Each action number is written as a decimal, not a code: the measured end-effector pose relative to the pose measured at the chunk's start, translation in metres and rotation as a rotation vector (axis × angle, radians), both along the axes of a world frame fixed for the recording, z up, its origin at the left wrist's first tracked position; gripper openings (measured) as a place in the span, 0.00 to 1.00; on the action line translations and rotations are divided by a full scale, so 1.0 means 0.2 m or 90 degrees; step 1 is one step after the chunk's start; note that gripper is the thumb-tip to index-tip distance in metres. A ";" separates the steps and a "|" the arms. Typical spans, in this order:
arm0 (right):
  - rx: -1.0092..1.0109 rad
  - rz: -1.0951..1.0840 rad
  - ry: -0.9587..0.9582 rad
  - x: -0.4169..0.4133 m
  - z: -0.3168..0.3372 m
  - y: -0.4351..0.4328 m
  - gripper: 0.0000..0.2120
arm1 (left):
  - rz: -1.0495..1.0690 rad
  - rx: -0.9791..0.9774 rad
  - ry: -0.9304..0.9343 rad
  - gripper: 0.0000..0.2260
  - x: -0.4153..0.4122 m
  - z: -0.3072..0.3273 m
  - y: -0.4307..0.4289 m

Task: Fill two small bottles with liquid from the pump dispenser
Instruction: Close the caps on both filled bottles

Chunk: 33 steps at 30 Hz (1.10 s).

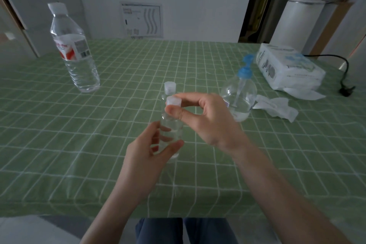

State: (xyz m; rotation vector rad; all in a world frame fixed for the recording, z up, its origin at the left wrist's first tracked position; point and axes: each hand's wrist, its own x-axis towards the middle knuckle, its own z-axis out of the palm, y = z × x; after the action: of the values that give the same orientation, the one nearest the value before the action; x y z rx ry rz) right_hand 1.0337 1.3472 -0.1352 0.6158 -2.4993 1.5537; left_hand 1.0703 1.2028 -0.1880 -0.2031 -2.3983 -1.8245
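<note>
Between hands: small bottle (171, 130), left hand (146, 156) gripping body, right hand (206, 119) pinching cap (173, 101) (step, likely: cap-turning); next needs steady twist.

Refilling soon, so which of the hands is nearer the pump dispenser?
Right. The right hand is just left of the pump dispenser; the left hand is lower, farther left.

The left hand (150, 150) and right hand (204, 119) are bare, as are both forearms down to the near edge of view. Below the table's (118, 105) near edge, the legs wear dark blue trousers (158, 232).
</note>
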 end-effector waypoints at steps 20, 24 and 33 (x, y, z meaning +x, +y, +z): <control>0.085 -0.103 -0.083 -0.19 -0.17 -0.01 0.29 | -0.045 0.211 -0.061 0.14 -0.16 -0.04 -0.21; 0.121 -0.045 -0.120 -0.26 -0.22 -0.03 0.36 | -0.044 0.238 -0.084 0.15 -0.26 -0.06 -0.24; -0.049 0.042 -0.201 -0.39 -0.26 -0.03 0.16 | -0.024 0.293 -0.136 0.09 -0.47 -0.08 -0.28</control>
State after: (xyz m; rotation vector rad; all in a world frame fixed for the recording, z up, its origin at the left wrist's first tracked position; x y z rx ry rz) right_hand 0.9557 1.3410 -0.1872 0.4777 -2.6434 1.8945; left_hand 0.9767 1.1466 -0.2041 -0.0073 -2.0221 -2.4602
